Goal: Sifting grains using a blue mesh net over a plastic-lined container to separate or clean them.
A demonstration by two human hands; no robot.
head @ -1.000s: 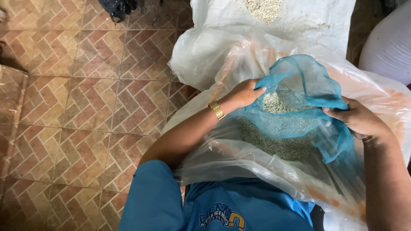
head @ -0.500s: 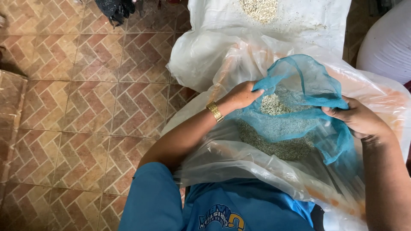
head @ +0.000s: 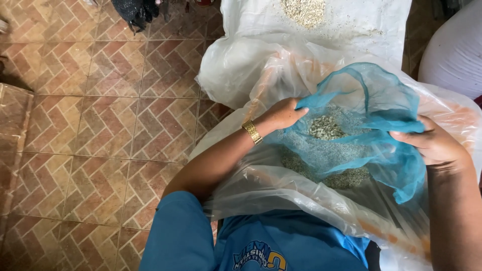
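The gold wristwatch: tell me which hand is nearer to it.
Left. The gold wristwatch sits on the left wrist, right behind the left hand, which grips the blue mesh cloth's left edge. The right hand holds the cloth's opposite edge, far across the grains.

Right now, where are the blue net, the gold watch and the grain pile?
blue net (head: 396,165), head view, right side of the mesh
gold watch (head: 252,132), head view, band on wrist
grain pile (head: 326,128), head view, middle of heap
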